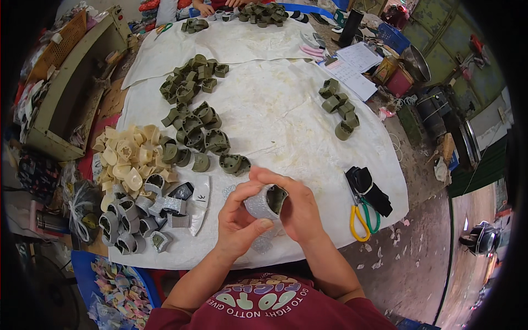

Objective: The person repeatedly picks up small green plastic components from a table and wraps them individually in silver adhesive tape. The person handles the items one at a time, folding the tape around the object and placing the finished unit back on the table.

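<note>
Just above the near edge of the table, both my hands hold a short hollow olive-green piece wrapped in a silver glittery band (pixel 262 204). My left hand (pixel 237 223) curls round its left side, thumb along the bottom. On the other side my right hand (pixel 302 212) closes over the top and right, fingers bent. Beneath them lie silver glittery scraps (pixel 262 245), partly hidden. To the left sit several similar silver-wrapped pieces (pixel 130 214) in a pile. A row of bare olive-green pieces (pixel 192 129) runs up the table, its nearest piece (pixel 235 164) close to my left fingertips.
Cream pieces (pixel 132 157) are heaped at left beside a white curved template (pixel 199 206). Scissors (pixel 360 220) and black cloth strips (pixel 367 190) lie right. More green pieces (pixel 338 107) sit near papers (pixel 352 69). A blue scrap tub (pixel 85 275) stands lower left; another person's hands (pixel 206 9) show at the far end.
</note>
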Available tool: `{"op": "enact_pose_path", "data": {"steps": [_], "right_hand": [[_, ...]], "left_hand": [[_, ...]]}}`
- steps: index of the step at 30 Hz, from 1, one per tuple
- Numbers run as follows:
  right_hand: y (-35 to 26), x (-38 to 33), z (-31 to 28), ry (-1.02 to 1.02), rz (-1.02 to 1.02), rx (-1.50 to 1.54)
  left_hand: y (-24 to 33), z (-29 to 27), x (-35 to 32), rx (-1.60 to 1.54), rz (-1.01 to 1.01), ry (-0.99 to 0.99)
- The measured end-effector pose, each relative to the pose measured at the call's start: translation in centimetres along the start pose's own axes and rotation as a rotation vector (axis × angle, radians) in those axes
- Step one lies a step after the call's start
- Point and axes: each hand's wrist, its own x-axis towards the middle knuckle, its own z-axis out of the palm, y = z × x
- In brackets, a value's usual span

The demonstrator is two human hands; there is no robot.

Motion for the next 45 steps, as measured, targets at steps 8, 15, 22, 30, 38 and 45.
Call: {"op": "enact_pose_path", "data": {"steps": [8,15,22,30,38,45], "right_hand": [[-0.3,-0.7,0.5,-0.056,-0.329,-1.246],[-0.8,-0.9,1.0,0.024,0.058,-0.465],[-1.6,-0.4,1.3,0.089,0.244,-0.262],[-1.8,-0.6,0.0,0.078,0.392,-0.054],[-0.4,-0.6,-1.6,0.050,0.360,-0.064],[-2.1,-0.1,-0.2,-0.079,-0.111,-1.063]], "left_hand": [[-0.4,0.4,-0.5,-0.128,-0.113,0.254],[0.0,-0.4,-0.4,-0.253,-0.138,0.121],[0.1,-0.7,-0.7,-0.301,-0.183,0.066],[-0.6,-1.6,-0.9,-0.424,-0.250,-0.059],[0.1,-2.2,-0.8,-0.652,-0.323,-0.147],[0.7,-2.4,0.7,-0.079,-0.586,0.275]]}}
